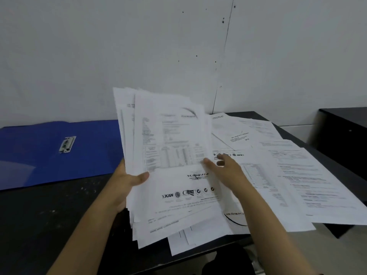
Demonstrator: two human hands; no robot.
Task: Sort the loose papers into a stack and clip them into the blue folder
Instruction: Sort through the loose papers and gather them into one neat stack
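My left hand [127,183] grips a thick, uneven bunch of printed white papers [168,135] by its left edge, thumb on top, and holds it tilted up off the table. My right hand [224,167] hovers at the bunch's right edge with fingers extended, thumb near the top sheet; it holds nothing that I can see. More loose papers [288,171] lie spread over the right part of the table. The blue folder [49,153] lies open and flat at the left, its metal clip [67,144] showing on the inside.
The table [49,215] is dark, with a bare patch in front of the folder. Some sheets overhang its front and right edges. A white wall stands right behind. A dark cabinet [345,132] sits at the far right.
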